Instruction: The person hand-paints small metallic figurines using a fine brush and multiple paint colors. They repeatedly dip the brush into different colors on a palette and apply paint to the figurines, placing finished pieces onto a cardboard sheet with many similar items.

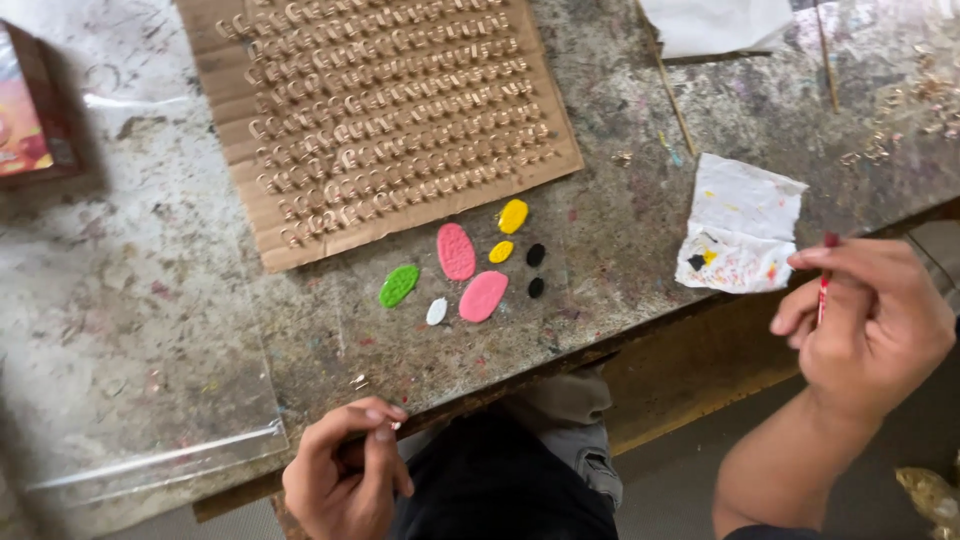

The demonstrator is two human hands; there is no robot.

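My right hand (868,322) is off the table's front right edge, fingers closed on a thin red brush or stick (824,290). My left hand (347,470) hovers at the front edge, thumb and forefinger pinching a tiny pale piece (396,425). On the stained worktable (150,280) between them lie blobs of paint: green (398,285), two pink (456,250), two yellow (513,215), white (437,311) and two black (536,255). Behind them a cardboard sheet (380,110) carries several rows of small golden metal pieces.
A paint-smeared white paper (741,224) lies near my right hand. Thin wooden sticks (668,85) and more white paper (715,22) sit at the back right. A clear plastic sheet (130,400) covers the left side; a colourful box (30,105) stands at far left.
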